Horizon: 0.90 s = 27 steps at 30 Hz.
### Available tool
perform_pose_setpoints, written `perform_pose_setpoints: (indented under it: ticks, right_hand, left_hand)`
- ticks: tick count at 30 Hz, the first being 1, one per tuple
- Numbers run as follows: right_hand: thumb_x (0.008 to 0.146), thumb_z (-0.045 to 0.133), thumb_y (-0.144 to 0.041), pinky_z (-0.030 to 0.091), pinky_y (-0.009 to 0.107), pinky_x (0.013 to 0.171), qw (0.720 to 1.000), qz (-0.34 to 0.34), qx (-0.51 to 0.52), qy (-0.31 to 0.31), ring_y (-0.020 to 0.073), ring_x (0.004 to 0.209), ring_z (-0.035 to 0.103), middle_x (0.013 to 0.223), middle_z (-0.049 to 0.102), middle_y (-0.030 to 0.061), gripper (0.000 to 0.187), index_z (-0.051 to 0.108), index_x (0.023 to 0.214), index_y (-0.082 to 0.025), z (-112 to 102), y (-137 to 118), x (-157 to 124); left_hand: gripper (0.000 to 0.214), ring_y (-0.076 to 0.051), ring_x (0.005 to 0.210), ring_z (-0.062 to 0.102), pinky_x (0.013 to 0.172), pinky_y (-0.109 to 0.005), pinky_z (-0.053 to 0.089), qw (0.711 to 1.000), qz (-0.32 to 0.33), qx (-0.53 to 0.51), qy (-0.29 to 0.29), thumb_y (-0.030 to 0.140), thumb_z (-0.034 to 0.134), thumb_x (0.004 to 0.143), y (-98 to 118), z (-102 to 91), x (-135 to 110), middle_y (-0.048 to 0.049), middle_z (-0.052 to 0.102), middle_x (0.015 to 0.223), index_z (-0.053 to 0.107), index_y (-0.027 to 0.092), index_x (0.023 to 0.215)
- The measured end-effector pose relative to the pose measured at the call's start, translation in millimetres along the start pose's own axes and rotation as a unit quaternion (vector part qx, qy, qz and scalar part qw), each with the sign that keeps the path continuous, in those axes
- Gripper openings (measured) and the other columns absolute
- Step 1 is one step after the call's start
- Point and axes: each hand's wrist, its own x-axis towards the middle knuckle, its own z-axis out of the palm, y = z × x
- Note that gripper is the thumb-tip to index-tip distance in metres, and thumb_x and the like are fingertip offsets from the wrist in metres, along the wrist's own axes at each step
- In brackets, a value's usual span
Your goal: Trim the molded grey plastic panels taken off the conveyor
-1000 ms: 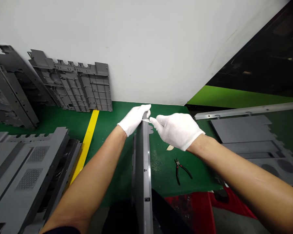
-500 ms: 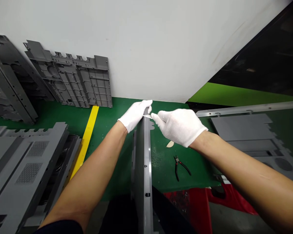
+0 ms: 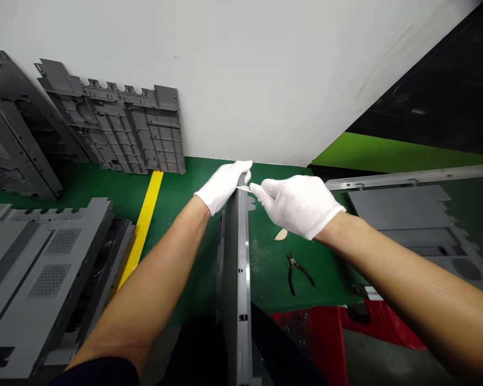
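A long grey plastic panel [image 3: 236, 268] stands on edge in front of me, running away toward the wall. My left hand [image 3: 222, 185], in a white glove, grips its far top corner. My right hand [image 3: 298, 205], also gloved, is closed on a small thin blade [image 3: 244, 188] whose tip rests on the panel's top edge next to the left fingers.
Pliers [image 3: 297, 272] and a small pale scrap [image 3: 281, 234] lie on the green floor right of the panel. Grey moulded panels lean on the white wall [image 3: 116, 131] and lie stacked at left [image 3: 40, 273] and right [image 3: 410, 220]. A yellow floor line [image 3: 143, 230] runs left; something red [image 3: 326, 332] sits near me.
Both hands and the panel's far end have shifted slightly up and away in view; the blade stays at the panel's top edge. The grips are unchanged.
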Motion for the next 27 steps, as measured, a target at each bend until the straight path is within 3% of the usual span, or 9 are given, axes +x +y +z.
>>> perform_pose_setpoints:
  ticks: [16, 27]
  right_hand:
    - [0.100, 0.010, -0.058, 0.022, 0.030, 0.054, 1.000, -0.013, -0.013, 0.020, 0.0183, 0.052, 0.052, 0.058, 0.060, 0.0052, 0.069, 0.066, 0.084, -0.020, 1.3, 0.8, -2.5]
    - [0.100, 0.010, -0.058, 0.023, 0.029, 0.055, 1.000, -0.015, -0.011, 0.025, 0.0190, 0.054, 0.054, 0.059, 0.061, 0.0053, 0.069, 0.066, 0.084, -0.020, 4.0, 1.8, -2.8]
  left_hand:
    - [0.040, -0.010, 0.053, 0.041, 0.053, -0.025, 0.036, 0.999, 0.002, -0.043, 0.004, 0.045, 0.058, 0.086, -1.7, 1.9, -0.5, 0.0012, 0.044, 0.056, 0.047, 0.018, 0.058]
    - [0.039, -0.010, 0.051, 0.042, 0.054, -0.026, 0.041, 0.998, 0.003, -0.059, -0.002, 0.044, 0.056, 0.087, -2.0, 3.2, -0.5, 0.0013, 0.043, 0.055, 0.049, 0.018, 0.059]
